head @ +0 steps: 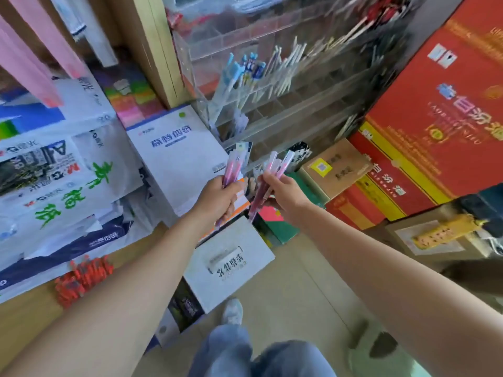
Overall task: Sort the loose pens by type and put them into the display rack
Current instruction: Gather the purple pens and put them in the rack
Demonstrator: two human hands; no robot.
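The left hand is curled into a fist around a bundle of pink pens, whose capped ends stick up past the knuckles and whose tips poke out below the palm. Just to its right, close but apart, the right hand has its fingers closed on a second bunch of pink pens, held slanted with the caps up and to the right. Above and beyond both hands stands the clear display rack, tiered into small compartments; some hold blue-capped pens and pale pens, and the compartments nearest the hands look mostly bare. Left of the left hand lie stacked paper packs. Below the left forearm, red pens lie on the tabletop. Right of the right hand are red cartons.
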